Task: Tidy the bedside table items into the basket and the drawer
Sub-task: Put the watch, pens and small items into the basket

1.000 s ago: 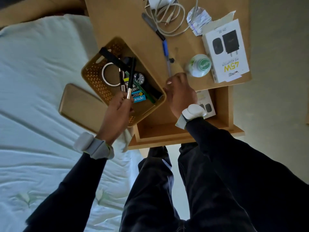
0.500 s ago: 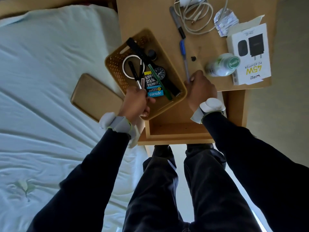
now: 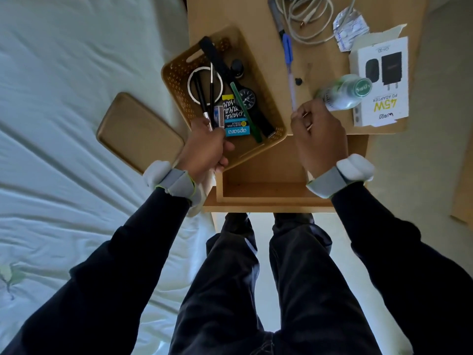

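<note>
Both arms extended, left hand (image 3: 207, 147) and right hand (image 3: 318, 134) curled.

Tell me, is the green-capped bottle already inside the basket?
No, the green-capped bottle lies on its side on the bedside table, beside the adapter box and outside the basket.

A bed (image 3: 64, 124) with a pale, creased sheet fills the left side of the scene. On it, just left of the wooden furniture, lies a flat tan lid (image 3: 138, 131) with rounded corners and a raised rim, set at a slant. A small green leaf print (image 3: 9, 278) shows on the sheet at the near left. A pale floor (image 3: 440, 175) runs along the right side, and at the right edge a tan board (image 3: 464, 185) stands or lies on it. The person's dark trousers (image 3: 256, 290) fill the near middle.
</note>
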A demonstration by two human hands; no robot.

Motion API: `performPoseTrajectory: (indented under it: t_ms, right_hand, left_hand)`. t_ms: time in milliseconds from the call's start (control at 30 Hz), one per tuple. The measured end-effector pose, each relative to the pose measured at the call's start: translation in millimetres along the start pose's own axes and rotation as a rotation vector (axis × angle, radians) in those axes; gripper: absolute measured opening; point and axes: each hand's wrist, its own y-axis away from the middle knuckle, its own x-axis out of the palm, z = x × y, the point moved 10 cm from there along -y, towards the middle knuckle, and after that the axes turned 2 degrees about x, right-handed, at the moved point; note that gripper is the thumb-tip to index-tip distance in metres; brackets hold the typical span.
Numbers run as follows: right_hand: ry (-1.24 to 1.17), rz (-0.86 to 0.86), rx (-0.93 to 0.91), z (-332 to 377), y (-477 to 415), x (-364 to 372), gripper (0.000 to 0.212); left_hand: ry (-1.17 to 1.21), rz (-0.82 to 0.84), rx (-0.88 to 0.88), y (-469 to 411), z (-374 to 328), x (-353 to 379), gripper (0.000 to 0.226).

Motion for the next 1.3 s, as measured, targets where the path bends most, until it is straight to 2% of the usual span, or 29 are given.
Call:
performPoseTrajectory:
  t_ms: [133,267,433,600,700,833,900,967,1033,1133,1167,1233,1300]
  right_hand:
    - [-0.003,0.082,-0.074,33.5,16.5,7.6,0.012]
    - [0.135,0.24,-0.123,45.9,20.6,41.8,0.02]
    - [0.215,0.261,-0.121,49.4,11.3,57.1,0.023]
    - [0.051,0.051,-0.099,45.6,5.0,15.9,0.013]
    - [0.04,-0.03,-0.098,33.1,-6.3,1.6,0.021]
    - [0.158,0.139,-0.113,12.6,-26.6,23.4,0.038]
    - [0.242,0.228,-0.08,-0.1,-34.7,34.8,0.044]
    - [0.322,0.335,-0.067,-9.3,-40.6,47.9,0.056]
    - [0.363,0.441,-0.042,-17.6,-41.7,58.3,0.068]
    - [0.39,0.497,-0.029,-21.8,-36.7,62.3,0.082]
    - [0.39,0.501,-0.032,-21.7,-34.7,62.0,0.086]
    - [0.385,0.493,-0.041,-20.0,-33.1,60.1,0.089]
    - [0.379,0.481,-0.045,-20.0,-34.1,59.3,0.088]
  left_hand:
    - [0.001,-0.032,0.065,10.6,-2.5,-3.3,0.031]
    - [-0.008,-0.046,0.14,16.4,-5.3,-5.0,0.025]
    - [-0.047,-0.086,0.317,22.7,-30.8,-1.8,0.02]
    - [-0.282,-0.164,0.573,31.9,-85.4,9.1,0.022]
    - [-0.468,-0.203,0.697,35.1,-125.8,28.7,0.028]
    - [-0.863,-0.294,1.006,31.6,-175.5,72.3,0.032]
    - [-1.087,-0.32,1.075,18.9,-188.4,94.4,0.032]
    - [-1.31,-0.314,1.057,-2.1,-192.4,114.5,0.031]
    - [-1.433,-0.358,0.961,-32.0,-192.0,126.1,0.032]
    - [-1.334,-0.494,0.783,-62.7,-195.3,123.3,0.07]
    - [-1.295,-0.477,0.747,-67.2,-195.8,122.3,0.074]
    - [-1.397,-0.362,0.751,-72.6,-189.8,130.9,0.048]
    - [-1.491,-0.427,0.875,-63.7,-201.0,133.4,0.036]
